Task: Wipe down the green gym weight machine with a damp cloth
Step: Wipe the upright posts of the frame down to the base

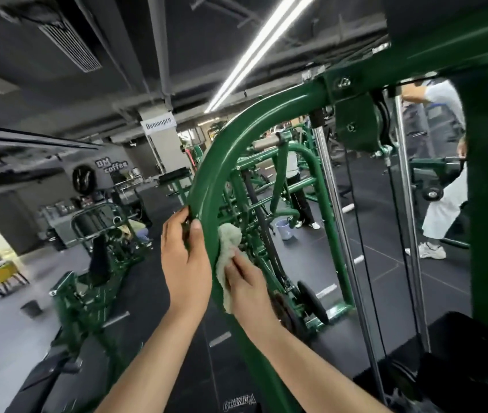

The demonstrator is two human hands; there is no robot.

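head view: both forearms reach up and forward from the near edge. the left hand (184, 260) grasps the curved green frame tube (221, 162), thumb laid along it. just right, the right hand (247, 289) clutches a pale cloth (227, 248), pressing it against the tube's right side.

right hand (247, 289) pressing cloth (227, 257), green frame (221, 150)
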